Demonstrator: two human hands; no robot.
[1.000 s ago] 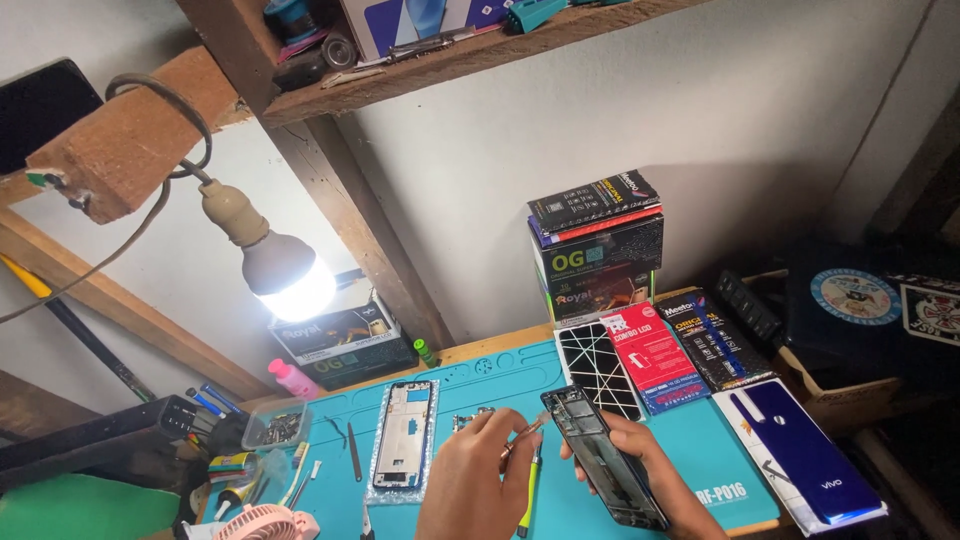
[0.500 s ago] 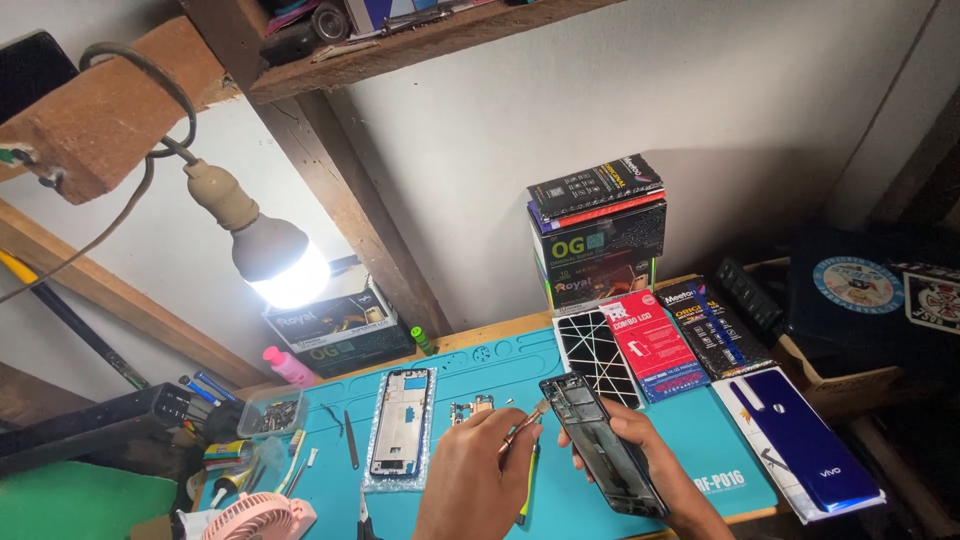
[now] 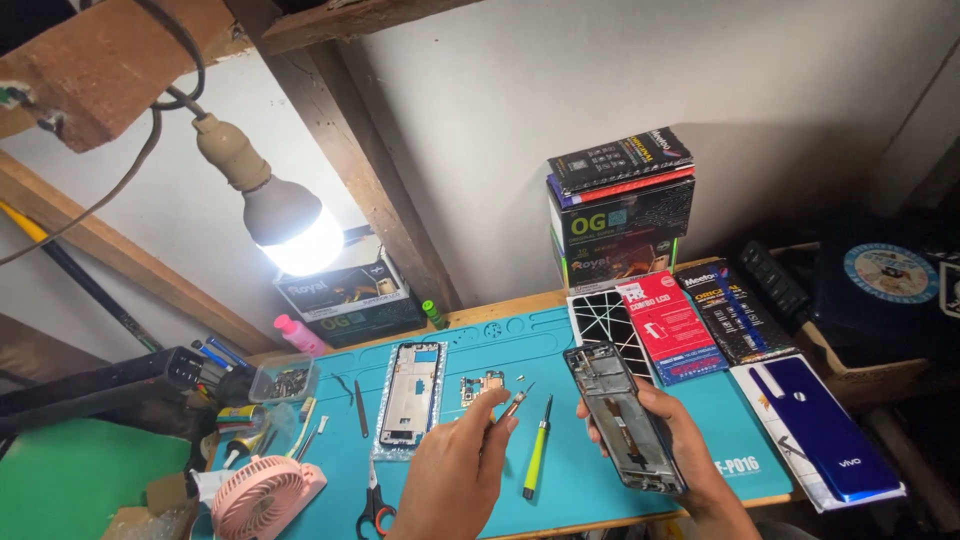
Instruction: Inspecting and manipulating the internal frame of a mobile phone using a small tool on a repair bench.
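The right hand [image 3: 665, 440] cradles an opened dark smartphone body with its inner frame exposed [image 3: 622, 415], fingers wrapped around its lower right edge and clamped on it from beneath, so the phone tilts face-up above the teal rubber repair mat [image 3: 560, 345]. The phone's long axis runs from about 11 o'clock at its top end down to 5 o'clock at the end nearest the wrist. The left hand [image 3: 455, 470] sits just beside it, at roughly 9 o'clock from the phone's middle, with thumb and forefinger pinched together on a slim metal-tipped tool [image 3: 512, 403]; whether that is tweezers or a small driver is hard to tell at this size. The tool's tip points toward 1 o'clock, aimed at the phone's upper left edge yet apart from it, so the left hand is the nearer one to the open frame's top half. Between the two hands, flat on the mat, lies a green-handled screwdriver [image 3: 537, 462], its axis near 12 to 6 o'clock. At 10 o'clock from the left hand rest a bare blue-edged phone midframe [image 3: 408, 395] and a small loose circuit board [image 3: 480, 385].
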